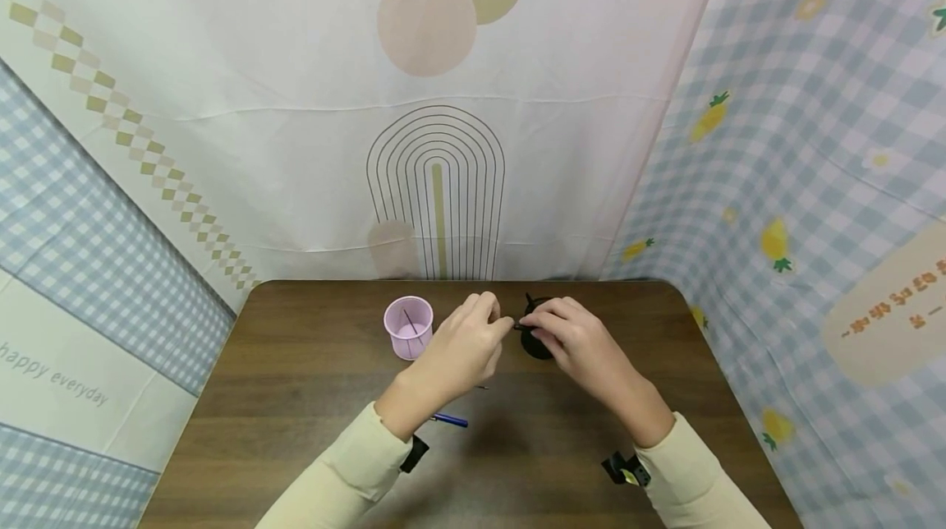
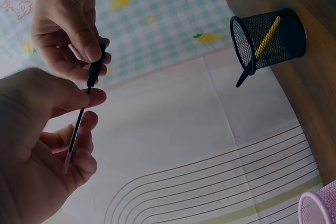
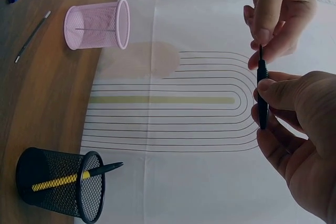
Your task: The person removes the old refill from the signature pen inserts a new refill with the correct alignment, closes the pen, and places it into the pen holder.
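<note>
My left hand [image 1: 464, 342] pinches a thin pen refill [image 2: 76, 128] between thumb and forefinger, its clear tail end lying over the other fingers. A short black pen barrel [image 3: 263, 98] is held by the thumb and fingers of my right hand [image 1: 580, 338]. The refill's other end meets the tip of this barrel, in line with it. Both hands are raised above the table, the right one close by a black mesh cup [image 3: 52, 182]. In that cup leans a yellow pen with a black end [image 3: 60, 182], the end sticking out over the rim.
Left of the hands stands a pink mesh cup [image 1: 409, 340] with thin refills inside. A blue pen [image 1: 451, 420] and a loose refill [image 3: 32, 36] lie on the wooden table [image 1: 310, 397] nearer me. Patterned cloth [image 1: 296, 167] hangs behind and at both sides.
</note>
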